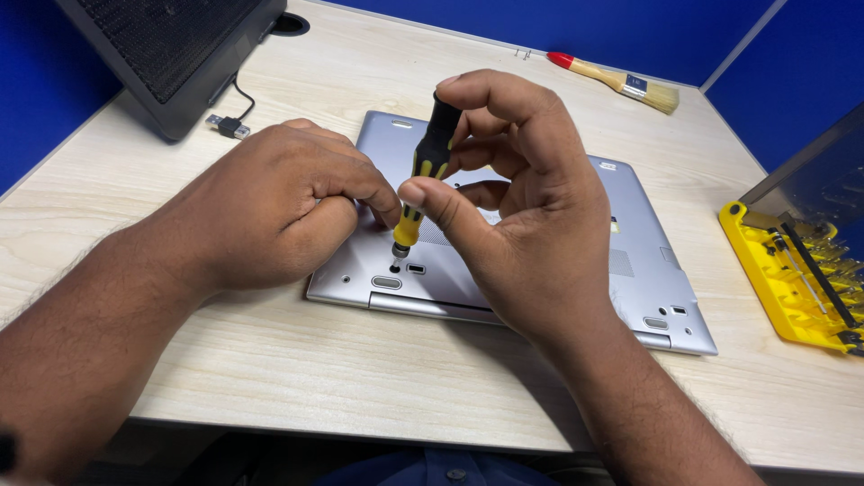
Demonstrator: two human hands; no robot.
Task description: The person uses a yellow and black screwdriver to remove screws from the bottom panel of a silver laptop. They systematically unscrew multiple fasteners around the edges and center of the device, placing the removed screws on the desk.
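Partly hidden, right hand [531, 225] fingers clamp screwdriver [425, 175]; left hand [270, 207] fingers curled over laptop [630, 270].

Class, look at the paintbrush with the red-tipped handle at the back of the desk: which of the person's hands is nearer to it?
Right. The right hand, holding the screwdriver, is just below-left of the paintbrush; the left hand sits farther left.

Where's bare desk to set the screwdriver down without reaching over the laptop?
Bare wood runs along the near desk edge, in front of the laptop between both forearms. More lies behind the laptop, between the black stand and the paintbrush. It is crowded at the right by the yellow bit case, and around the cable plug.
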